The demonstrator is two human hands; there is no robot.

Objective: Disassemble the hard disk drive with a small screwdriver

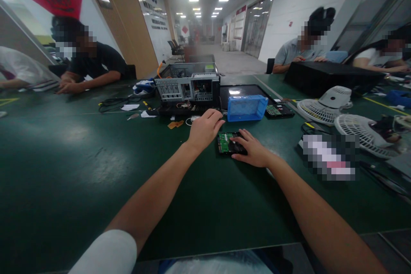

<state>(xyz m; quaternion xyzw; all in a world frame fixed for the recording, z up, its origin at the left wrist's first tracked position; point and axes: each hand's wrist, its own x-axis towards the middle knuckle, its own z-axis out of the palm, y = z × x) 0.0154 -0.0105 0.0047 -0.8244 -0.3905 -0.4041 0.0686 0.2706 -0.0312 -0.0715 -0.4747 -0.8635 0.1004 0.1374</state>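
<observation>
A hard drive (225, 142) lies on the green table, its circuit board facing up. My right hand (253, 150) grips its right end, thumb along the near edge and fingers reaching over the top to the far edge. To the upper left of the drive, my left hand (206, 129) is raised off it, fingers bent and drawn together. Whatever the left fingertips hold, if anything, is hidden. Just beyond both hands stands a blue plastic bin (246, 109), tipped on its side.
Behind my left hand sits an opened computer case (186, 87). A flat dark panel (244, 92) lies behind the bin, with a circuit-board part (278, 110) beside it. White fan parts (324, 105) are at the right. Co-workers sit at both sides, one behind a black box (332, 77).
</observation>
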